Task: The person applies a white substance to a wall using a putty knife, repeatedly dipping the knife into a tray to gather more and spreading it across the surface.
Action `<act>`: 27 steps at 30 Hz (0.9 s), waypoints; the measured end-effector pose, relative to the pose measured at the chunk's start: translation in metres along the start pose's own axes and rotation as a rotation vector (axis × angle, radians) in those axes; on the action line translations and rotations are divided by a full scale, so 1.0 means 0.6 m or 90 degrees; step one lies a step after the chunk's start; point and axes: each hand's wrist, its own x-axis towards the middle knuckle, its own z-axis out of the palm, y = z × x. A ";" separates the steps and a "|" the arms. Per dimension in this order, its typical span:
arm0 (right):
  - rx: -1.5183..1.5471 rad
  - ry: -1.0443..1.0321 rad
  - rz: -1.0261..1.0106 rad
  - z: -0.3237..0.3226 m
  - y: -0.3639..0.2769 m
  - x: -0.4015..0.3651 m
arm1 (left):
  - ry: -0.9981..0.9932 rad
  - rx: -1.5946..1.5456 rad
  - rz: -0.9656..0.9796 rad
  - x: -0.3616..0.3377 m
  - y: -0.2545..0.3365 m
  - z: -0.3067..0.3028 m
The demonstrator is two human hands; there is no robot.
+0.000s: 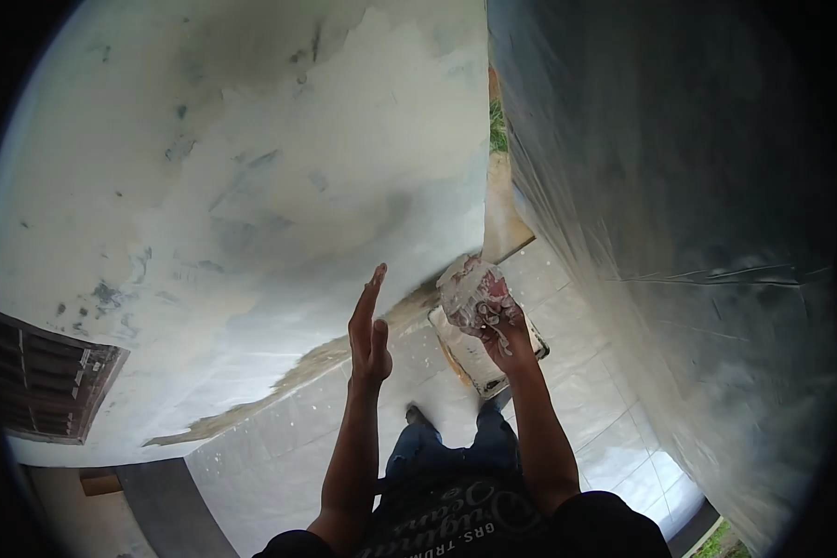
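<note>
My right hand point(502, 325) is wrapped round a crumpled, whitish, wet-looking cloth or plastic point(471, 290) with a reddish patch; what exactly it is cannot be made out. Held up edge-on before the wall, my left hand point(370, 335) has its fingers stretched out and holds nothing. Pale residue shows on its fingertips. Below my right hand, a white rectangular tray or container point(484, 367) with dark, smeared edges lies on the floor, partly hidden by the hand and forearm.
A patchy whitish wall point(251, 186) fills the left, with a brown vent or window point(51, 377) low down. Translucent plastic sheeting point(679, 232) hangs on the right. My feet stand on spattered grey floor point(288, 428) near the wall's rough lower edge.
</note>
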 end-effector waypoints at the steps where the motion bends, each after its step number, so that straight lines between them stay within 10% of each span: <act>1: 0.018 -0.016 -0.016 0.026 -0.002 -0.009 | 0.007 0.007 0.029 0.007 0.011 -0.016; 13: 0.030 -0.001 -0.225 0.265 0.073 -0.088 | 0.007 0.003 0.260 0.026 0.131 -0.235; 27: -0.318 0.136 -0.633 0.355 0.015 0.044 | -0.109 0.179 0.402 0.171 0.160 -0.257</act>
